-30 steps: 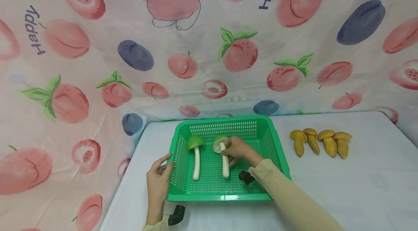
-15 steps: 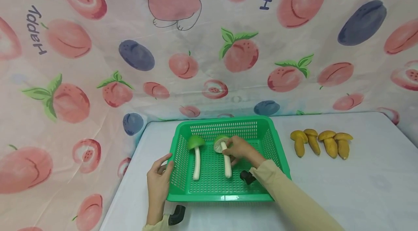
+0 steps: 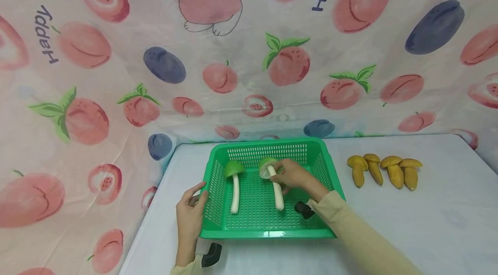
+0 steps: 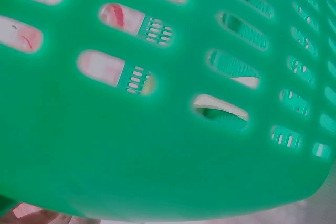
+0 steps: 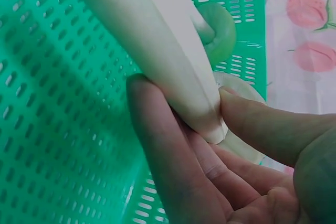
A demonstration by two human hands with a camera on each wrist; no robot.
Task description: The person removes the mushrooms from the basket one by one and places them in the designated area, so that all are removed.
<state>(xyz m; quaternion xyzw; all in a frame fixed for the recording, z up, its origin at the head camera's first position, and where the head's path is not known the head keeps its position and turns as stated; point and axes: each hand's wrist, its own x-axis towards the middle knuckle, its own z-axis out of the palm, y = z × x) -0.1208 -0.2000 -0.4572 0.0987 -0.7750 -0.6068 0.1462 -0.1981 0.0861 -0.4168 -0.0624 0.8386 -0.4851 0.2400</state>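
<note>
My right hand (image 3: 292, 174) pinches the white stem of a green-capped mushroom (image 3: 279, 197) between thumb and fingers, inside the green plastic basket (image 3: 268, 234). The stem slants down to the right, its lower end over the slotted floor. In the right wrist view, the thumb (image 5: 262, 124) presses one side of the pale stem (image 5: 168, 51) and fingers lie on the other. Another green-capped mushroom (image 3: 235, 188) lies left of it in the basket. My left hand (image 3: 190, 212) touches the basket's left rim from outside, fingers and thumb spread; the left wrist view mostly shows the basket wall (image 4: 131, 150).
Several yellow-brown mushrooms (image 3: 393, 173) lie in a row on the white table (image 3: 420, 227), right of the basket. Behind the table hangs a fruit-printed cloth (image 3: 241, 46), which also covers the left side.
The right hand has moved slightly right and away with the mushroom, whose stem now slants more to the right. The left hand stays at the basket rim.
</note>
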